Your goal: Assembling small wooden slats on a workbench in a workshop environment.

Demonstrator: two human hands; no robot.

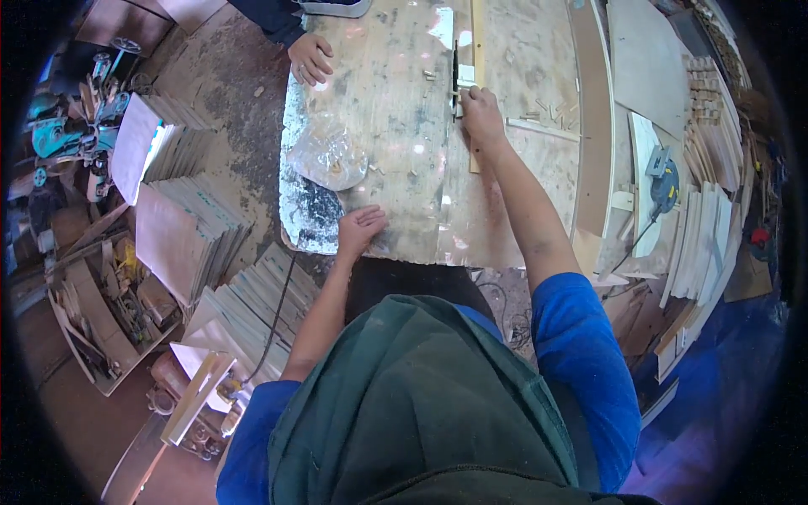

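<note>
My right hand (482, 116) is closed, its fingertips pinching what looks like a small light wooden piece (460, 99) beside a thin dark saw blade (455, 69) that stands up from the worn wooden table (396, 109). Just beyond these fingers is a small white block (466, 74), next to a long yellowish wooden strip (479, 46). My left hand (362, 229) rests on the near edge of the table with fingers stretched out, holding nothing. A clear plastic bag (330, 156) with small pieces inside lies beyond it.
Another person's hand (310, 59) rests at the far left table edge. Short wooden pegs (551, 109) lie scattered at the right, beyond a thin stick (543, 129). A teal power tool (664, 181) sits farther right. Stacked boards (198, 227) stand on the left floor.
</note>
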